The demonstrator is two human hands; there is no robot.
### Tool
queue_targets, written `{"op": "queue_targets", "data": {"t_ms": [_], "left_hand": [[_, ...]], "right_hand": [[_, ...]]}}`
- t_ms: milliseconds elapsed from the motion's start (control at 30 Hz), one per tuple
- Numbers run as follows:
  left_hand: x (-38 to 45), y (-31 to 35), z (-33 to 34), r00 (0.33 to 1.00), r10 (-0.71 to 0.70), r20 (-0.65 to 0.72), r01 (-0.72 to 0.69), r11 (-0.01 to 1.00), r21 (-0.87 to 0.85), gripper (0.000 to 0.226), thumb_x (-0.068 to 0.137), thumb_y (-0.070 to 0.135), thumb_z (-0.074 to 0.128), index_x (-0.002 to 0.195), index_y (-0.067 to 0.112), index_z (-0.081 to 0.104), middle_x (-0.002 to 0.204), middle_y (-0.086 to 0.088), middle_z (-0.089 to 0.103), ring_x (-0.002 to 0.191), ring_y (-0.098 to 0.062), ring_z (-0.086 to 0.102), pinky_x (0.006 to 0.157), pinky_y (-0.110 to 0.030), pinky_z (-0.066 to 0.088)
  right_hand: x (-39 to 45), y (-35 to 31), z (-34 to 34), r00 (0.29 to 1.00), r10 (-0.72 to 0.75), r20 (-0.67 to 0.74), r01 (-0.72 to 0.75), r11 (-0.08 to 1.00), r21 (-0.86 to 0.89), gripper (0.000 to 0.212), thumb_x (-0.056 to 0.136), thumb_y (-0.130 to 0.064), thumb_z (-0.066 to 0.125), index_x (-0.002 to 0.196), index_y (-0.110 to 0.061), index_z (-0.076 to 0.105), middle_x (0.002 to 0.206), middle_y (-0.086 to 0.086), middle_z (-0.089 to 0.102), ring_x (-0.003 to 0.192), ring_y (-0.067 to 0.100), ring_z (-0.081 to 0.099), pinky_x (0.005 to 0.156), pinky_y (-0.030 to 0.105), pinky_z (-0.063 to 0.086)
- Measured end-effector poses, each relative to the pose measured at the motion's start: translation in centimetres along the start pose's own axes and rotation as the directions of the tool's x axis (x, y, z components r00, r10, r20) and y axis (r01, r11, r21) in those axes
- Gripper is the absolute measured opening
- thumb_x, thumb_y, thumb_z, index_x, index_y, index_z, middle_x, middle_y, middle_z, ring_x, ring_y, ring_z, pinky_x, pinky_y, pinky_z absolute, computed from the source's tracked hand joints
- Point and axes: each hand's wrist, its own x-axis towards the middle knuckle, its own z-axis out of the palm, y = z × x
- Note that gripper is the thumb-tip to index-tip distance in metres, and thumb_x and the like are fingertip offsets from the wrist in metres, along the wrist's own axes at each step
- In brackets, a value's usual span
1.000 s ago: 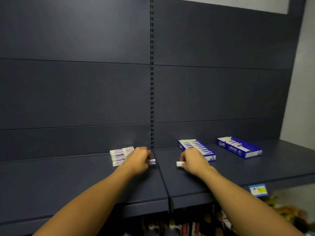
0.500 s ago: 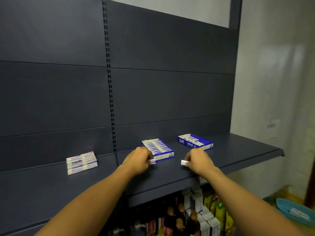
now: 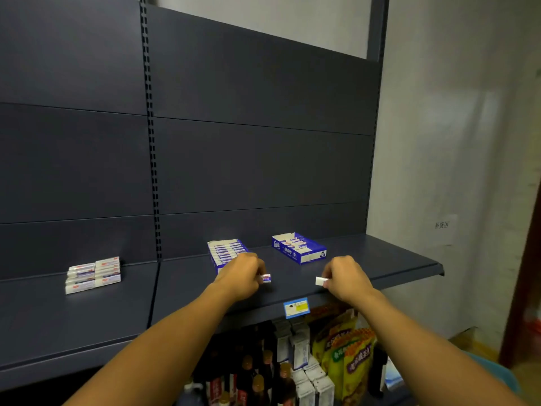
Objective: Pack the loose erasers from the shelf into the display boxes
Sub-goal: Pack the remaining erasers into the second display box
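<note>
Both hands pinch one eraser each above the shelf (image 3: 380, 259) front: left hand (image 3: 241, 273) a labelled eraser (image 3: 266, 278), right hand (image 3: 345, 276) a white eraser (image 3: 319, 281). Behind sit two blue display boxes (image 3: 298, 248), the nearer box (image 3: 225, 252) touching the left knuckles; loose erasers (image 3: 93, 274) are stacked far left

Above the dark shelf (image 3: 366, 259) the left hand (image 3: 240, 278) pinches a small eraser (image 3: 265, 278) and the right hand (image 3: 345, 278) another eraser (image 3: 319, 281); two blue display boxes (image 3: 298, 249) sit behind, a stack of loose erasers (image 3: 93, 274) far left
</note>
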Motion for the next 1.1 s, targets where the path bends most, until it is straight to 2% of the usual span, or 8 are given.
{"op": "queue_targets", "data": {"t_ms": [167, 267, 433, 700, 900, 1100], "left_hand": [[1.4, 2.6, 1.0, 1.000, -0.013, -0.022, 0.013, 1.000, -0.015, 0.016, 0.092, 0.018, 0.066, 0.109, 0.018, 0.068, 0.109, 0.002, 0.057, 0.091, -0.013, 0.054, 0.079, -0.029, 0.051], [2.2, 3.7, 1.8, 0.999, -0.015, -0.039, 0.013, 0.999, -0.040, 0.017, 0.092, 0.019, 0.067, 0.110, 0.019, 0.068, 0.108, 0.003, 0.057, 0.090, -0.011, 0.053, 0.075, -0.024, 0.046], [3.4, 4.4, 2.9, 1.000, -0.019, -0.017, 0.018, 0.998, -0.062, 0.021, 0.092, 0.017, 0.067, 0.113, 0.018, 0.068, 0.112, 0.001, 0.059, 0.095, -0.012, 0.056, 0.082, -0.027, 0.052], [7.6, 2.9, 3.9, 0.998, -0.046, -0.040, 0.043, 0.997, -0.065, 0.017, 0.092, 0.016, 0.067, 0.109, 0.019, 0.069, 0.103, 0.007, 0.053, 0.089, -0.009, 0.054, 0.075, -0.022, 0.046], [12.0, 1.2, 5.3, 0.998, -0.044, -0.055, 0.039, 0.996, -0.083, 0.015, 0.093, 0.016, 0.065, 0.108, 0.018, 0.069, 0.109, 0.003, 0.057, 0.094, -0.011, 0.055, 0.076, -0.024, 0.046], [16.7, -1.9, 5.9, 0.996, -0.070, -0.063, 0.065, 0.995, -0.070, 0.021, 0.094, 0.016, 0.065, 0.115, 0.016, 0.069, 0.117, -0.001, 0.059, 0.095, -0.012, 0.052, 0.081, -0.027, 0.050]], "right_hand": [[0.1, 2.9, -0.2, 1.000, -0.012, 0.020, 0.011, 1.000, 0.016, 0.016, 0.090, -0.025, 0.073, 0.104, -0.019, 0.075, 0.102, 0.001, 0.068, 0.090, 0.016, 0.064, 0.082, 0.031, 0.057], [0.5, 4.2, 0.0, 0.999, -0.022, 0.032, 0.021, 1.000, 0.015, 0.016, 0.090, -0.025, 0.073, 0.104, -0.019, 0.074, 0.102, 0.001, 0.068, 0.091, 0.016, 0.065, 0.083, 0.030, 0.057], [1.9, 5.2, 0.4, 0.998, -0.036, 0.045, 0.035, 0.999, 0.013, 0.017, 0.090, -0.025, 0.073, 0.106, -0.020, 0.073, 0.103, 0.001, 0.068, 0.092, 0.016, 0.064, 0.084, 0.029, 0.056], [6.0, 6.1, 1.8, 0.998, -0.054, 0.027, 0.053, 0.998, 0.017, 0.018, 0.090, -0.026, 0.073, 0.107, -0.019, 0.073, 0.104, 0.001, 0.068, 0.092, 0.016, 0.064, 0.083, 0.029, 0.056], [11.5, 6.7, 2.9, 0.998, -0.059, 0.031, 0.059, 0.998, 0.006, 0.022, 0.090, -0.029, 0.074, 0.109, -0.019, 0.071, 0.110, 0.001, 0.066, 0.097, 0.014, 0.061, 0.082, 0.029, 0.057], [18.1, 6.0, 3.4, 0.998, -0.068, 0.005, 0.068, 0.997, 0.039, 0.014, 0.090, -0.024, 0.072, 0.104, -0.020, 0.071, 0.112, 0.002, 0.068, 0.100, 0.018, 0.065, 0.082, 0.035, 0.060]]}}
